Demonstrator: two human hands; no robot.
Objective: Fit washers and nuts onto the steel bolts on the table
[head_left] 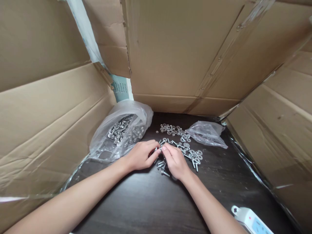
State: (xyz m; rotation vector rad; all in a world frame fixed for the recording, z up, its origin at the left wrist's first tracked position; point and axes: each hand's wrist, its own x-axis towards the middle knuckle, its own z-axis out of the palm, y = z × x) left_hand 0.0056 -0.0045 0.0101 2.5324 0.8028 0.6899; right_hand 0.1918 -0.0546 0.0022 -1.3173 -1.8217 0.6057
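My left hand (143, 154) and my right hand (174, 159) meet over a spread of metal fasteners, thumbs and fingertips pinched close together. Between the fingertips is a small shiny metal piece, mostly hidden, so its exact kind cannot be made out. Loose bolts (165, 173) lie just below the fingers. More bolts (195, 162) are mixed with flat washers (199, 152) to the right of my right hand. Beyond the hands lies a scatter of nuts and washers (168, 128).
An open clear plastic bag (143, 112) full of bolts (119, 130) lies left of the hands. A flatter clear bag (207, 133) rests at the right. Cardboard walls (175, 48) enclose the dark table (126, 208). A white power strip (246, 216) is at the lower right.
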